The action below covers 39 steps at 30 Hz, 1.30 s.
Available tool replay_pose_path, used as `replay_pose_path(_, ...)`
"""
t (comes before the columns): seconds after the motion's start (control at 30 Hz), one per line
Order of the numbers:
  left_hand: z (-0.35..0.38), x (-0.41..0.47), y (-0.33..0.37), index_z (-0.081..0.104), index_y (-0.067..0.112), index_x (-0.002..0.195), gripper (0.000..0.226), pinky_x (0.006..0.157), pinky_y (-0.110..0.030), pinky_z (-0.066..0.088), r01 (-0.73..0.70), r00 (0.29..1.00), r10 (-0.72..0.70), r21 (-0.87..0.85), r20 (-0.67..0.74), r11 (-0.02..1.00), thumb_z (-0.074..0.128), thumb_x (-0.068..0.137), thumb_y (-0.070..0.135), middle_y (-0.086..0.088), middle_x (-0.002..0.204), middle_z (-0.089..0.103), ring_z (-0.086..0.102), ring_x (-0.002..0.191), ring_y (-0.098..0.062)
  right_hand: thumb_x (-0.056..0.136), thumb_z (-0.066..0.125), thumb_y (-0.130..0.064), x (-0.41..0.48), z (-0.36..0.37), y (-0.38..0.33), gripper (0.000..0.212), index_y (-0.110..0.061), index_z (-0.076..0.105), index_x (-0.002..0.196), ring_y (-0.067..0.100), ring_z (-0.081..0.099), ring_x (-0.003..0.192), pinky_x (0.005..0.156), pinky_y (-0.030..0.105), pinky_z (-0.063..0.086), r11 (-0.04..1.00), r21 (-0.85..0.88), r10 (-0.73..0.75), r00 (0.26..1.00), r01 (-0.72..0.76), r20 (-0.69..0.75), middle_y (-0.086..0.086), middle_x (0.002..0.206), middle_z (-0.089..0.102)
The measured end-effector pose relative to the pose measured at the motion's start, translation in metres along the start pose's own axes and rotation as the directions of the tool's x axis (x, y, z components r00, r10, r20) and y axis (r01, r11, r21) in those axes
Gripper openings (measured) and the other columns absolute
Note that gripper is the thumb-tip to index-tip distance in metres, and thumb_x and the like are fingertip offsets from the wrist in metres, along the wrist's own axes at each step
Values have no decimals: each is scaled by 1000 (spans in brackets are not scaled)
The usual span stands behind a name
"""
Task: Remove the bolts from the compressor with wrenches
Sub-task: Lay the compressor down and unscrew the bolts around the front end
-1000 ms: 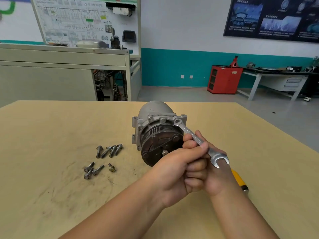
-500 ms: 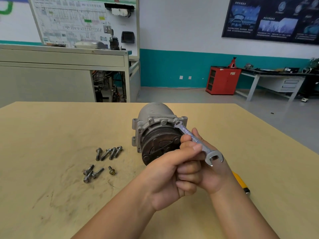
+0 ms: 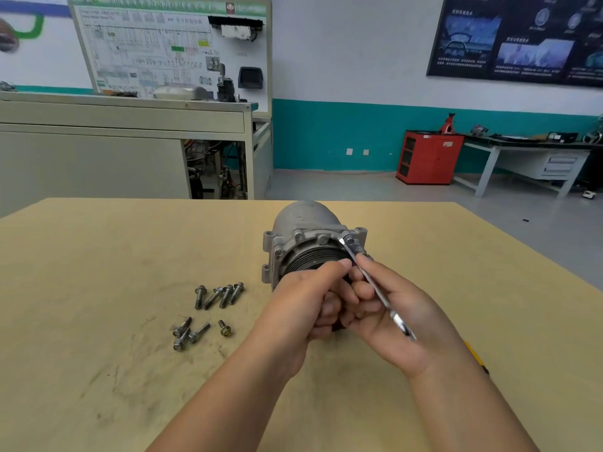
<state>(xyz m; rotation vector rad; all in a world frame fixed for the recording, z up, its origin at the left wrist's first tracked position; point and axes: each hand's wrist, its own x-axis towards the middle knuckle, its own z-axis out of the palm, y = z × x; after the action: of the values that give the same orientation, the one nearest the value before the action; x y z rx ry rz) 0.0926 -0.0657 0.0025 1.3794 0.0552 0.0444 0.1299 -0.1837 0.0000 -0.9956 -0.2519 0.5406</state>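
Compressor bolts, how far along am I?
Done: eight loose bolts lie on the table. In hand: your right hand holds the wrench on a bolt at the compressor flange's upper right. Left: that one, plus at least two bolt heads seated beside it.

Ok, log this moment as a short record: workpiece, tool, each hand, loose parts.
workpiece: compressor on its side on the table, pulley toward the camera
tool: wrench, far end on a flange bolt at upper right
right hand: grips the wrench
left hand: fingers curled before the pulley, thumb at the wrench; grip unclear
loose parts: eight bolts on the table, left of the compressor
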Motion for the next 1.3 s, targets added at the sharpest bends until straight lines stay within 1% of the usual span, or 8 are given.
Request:
replay_pose_path(0.1,-3,3,1,62,18,48,42,36,-15,23,-162,967,175,86,-186,983,57,89,26,8,38,32,26,35,-5,83,54,-26,-10,-6,1,25,-11,54,63,10,36,38,55,29,25,992,-125,-26,998,18,-63,0,44,43)
replay_pose_path(0.2,-13,6,8,66,19,55,32,41,-11,31,-338,849,399,224,-346,914,61,87,23,11,41,47,39,38,0,81,56,-26,-18,-16,-1,21,-13,61,65,13,30,38,58,37,10,971,-235,-87,986,51,-142,2,40,38)
replay_pose_path(0.33,-32,23,20,68,29,71,15,53,-12,38,-378,699,623,559,-350,738,61,85,29,6,62,61,51,57,1,94,47,-19,-21,-26,-8,30,-13,66,72,13,32,39,49,24,27,824,-563,-203,961,63,-189,3,38,37)
replay_pose_path(0.5,-44,51,15,68,32,106,20,89,-19,35,-250,820,540,731,-190,636,57,90,29,12,113,59,51,107,-5,98,42,-22,-15,-36,-26,23,-16,62,86,18,45,34,39,17,34,562,-825,-245,964,55,-103,-1,44,42)
replay_pose_path(0.67,-47,51,-9,59,32,124,33,106,-37,36,-315,830,544,697,-127,644,51,93,23,15,119,55,45,122,-11,97,44,-26,-9,-50,-45,25,-21,62,81,11,37,33,40,20,34,319,-947,-260,959,-23,-111,-7,44,37)
replay_pose_path(0.87,-44,51,-15,58,32,125,37,108,-37,33,-363,805,575,645,-146,672,48,94,14,32,110,46,42,122,-8,96,46,-27,-2,-52,-41,24,-22,64,82,7,28,38,43,22,28,283,-959,-219,973,-8,-72,-9,43,34)
replay_pose_path(1.13,-46,54,-17,57,31,125,39,97,0,19,-359,797,587,667,-145,652,47,94,12,38,108,41,34,120,3,93,49,-29,8,-57,-37,23,-26,65,76,5,30,41,52,25,27,235,-970,-282,959,61,-8,-8,47,35)
replay_pose_path(1.3,-46,53,-17,56,33,126,39,107,-20,23,-348,808,570,659,-150,667,46,94,12,38,109,40,33,130,-5,92,52,-30,15,-63,-41,26,-23,67,72,4,36,42,51,25,34,199,-978,-294,956,57,-4,-6,49,39)
